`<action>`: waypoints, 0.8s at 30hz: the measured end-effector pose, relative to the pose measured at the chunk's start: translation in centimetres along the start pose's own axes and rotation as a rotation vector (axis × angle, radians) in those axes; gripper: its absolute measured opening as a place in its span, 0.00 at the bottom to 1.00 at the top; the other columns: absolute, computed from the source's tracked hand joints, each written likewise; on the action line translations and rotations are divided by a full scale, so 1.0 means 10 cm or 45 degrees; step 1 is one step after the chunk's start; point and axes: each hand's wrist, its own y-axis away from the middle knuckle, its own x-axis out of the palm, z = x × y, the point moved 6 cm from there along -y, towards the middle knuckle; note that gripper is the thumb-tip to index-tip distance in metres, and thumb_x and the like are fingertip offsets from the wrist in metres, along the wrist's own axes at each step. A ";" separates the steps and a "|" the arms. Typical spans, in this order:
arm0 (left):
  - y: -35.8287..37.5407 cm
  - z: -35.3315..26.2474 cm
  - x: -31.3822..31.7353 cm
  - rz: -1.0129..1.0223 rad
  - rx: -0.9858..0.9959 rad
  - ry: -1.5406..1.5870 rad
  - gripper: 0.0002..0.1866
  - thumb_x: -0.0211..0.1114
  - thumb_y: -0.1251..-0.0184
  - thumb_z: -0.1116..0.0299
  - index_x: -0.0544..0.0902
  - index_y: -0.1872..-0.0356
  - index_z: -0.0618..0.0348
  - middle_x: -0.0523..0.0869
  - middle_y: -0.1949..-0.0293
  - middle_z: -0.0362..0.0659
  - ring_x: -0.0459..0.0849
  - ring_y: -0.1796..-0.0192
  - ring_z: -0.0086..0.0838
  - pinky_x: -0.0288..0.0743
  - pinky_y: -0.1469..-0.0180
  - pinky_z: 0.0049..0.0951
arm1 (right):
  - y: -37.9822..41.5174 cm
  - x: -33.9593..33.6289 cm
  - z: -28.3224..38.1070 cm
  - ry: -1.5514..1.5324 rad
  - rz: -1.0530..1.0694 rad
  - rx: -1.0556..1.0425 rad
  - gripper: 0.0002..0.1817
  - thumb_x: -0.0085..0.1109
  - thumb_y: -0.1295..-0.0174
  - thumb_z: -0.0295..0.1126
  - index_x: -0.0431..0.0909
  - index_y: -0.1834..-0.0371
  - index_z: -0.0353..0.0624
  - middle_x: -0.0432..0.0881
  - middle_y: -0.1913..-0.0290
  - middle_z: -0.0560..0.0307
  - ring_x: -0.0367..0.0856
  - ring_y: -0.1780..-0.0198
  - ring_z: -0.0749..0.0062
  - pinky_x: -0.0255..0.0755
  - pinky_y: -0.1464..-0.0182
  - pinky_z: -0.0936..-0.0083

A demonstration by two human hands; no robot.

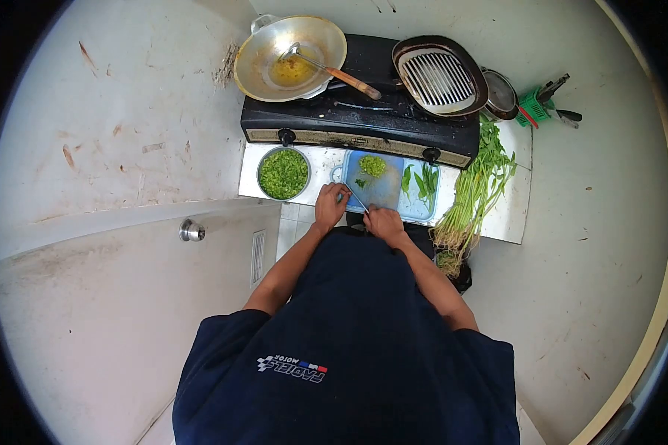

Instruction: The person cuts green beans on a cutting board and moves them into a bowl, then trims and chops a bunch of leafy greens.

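Note:
My right hand (pixel 384 221) is wrapped round the handle of a knife (pixel 356 198), whose thin blade points up and left towards my other hand. The fingers of my left hand (pixel 332 205) are curled together at the board's left edge, near the knife tip; what they hold, if anything, is too small to make out. Under the blade lies a blue cutting board (pixel 384 194). On it are a heap of chopped light-green pieces (pixel 372 165), a few dark green bits (pixel 361 182) and some long green leaves (pixel 426 184) at the right.
A round bowl of chopped greens (pixel 283 173) stands left of the board. Behind is a black gas stove (pixel 360 119) with a wok (pixel 256 70), a wooden-handled ladle (pixel 352 81) and a grill pan (pixel 439 76). Rooted leafy stalks (pixel 473 193) lie at the right.

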 end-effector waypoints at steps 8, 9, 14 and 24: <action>0.04 -0.04 -0.02 0.002 0.153 -0.074 0.05 0.71 0.33 0.70 0.89 0.60 0.57 0.86 0.63 0.45 0.82 0.55 0.44 0.76 0.50 0.42 | 0.00 -0.06 -0.05 -0.045 -0.028 0.173 0.20 0.53 0.24 0.46 0.80 0.59 0.37 0.87 0.72 0.36 0.88 0.67 0.36 0.82 0.61 0.47; 0.04 -0.05 -0.02 0.008 0.185 -0.091 0.05 0.70 0.33 0.70 0.89 0.59 0.56 0.86 0.63 0.45 0.82 0.55 0.44 0.76 0.50 0.43 | -0.01 -0.08 -0.06 -0.047 -0.040 0.181 0.20 0.53 0.24 0.46 0.80 0.59 0.37 0.87 0.72 0.36 0.88 0.66 0.36 0.82 0.61 0.46; 0.06 -0.12 -0.07 0.014 0.226 -0.161 0.06 0.70 0.34 0.71 0.90 0.58 0.56 0.87 0.61 0.45 0.82 0.55 0.44 0.77 0.50 0.43 | -0.02 -0.15 -0.01 -0.072 -0.030 0.124 0.20 0.54 0.25 0.46 0.81 0.59 0.37 0.86 0.72 0.35 0.88 0.66 0.36 0.82 0.60 0.46; 0.04 -0.12 -0.07 0.031 0.224 -0.161 0.05 0.70 0.33 0.71 0.90 0.59 0.56 0.87 0.61 0.44 0.82 0.56 0.44 0.76 0.50 0.43 | -0.13 -0.14 -0.08 -0.080 -0.035 0.194 0.20 0.54 0.25 0.46 0.82 0.57 0.37 0.86 0.71 0.33 0.88 0.65 0.35 0.82 0.58 0.45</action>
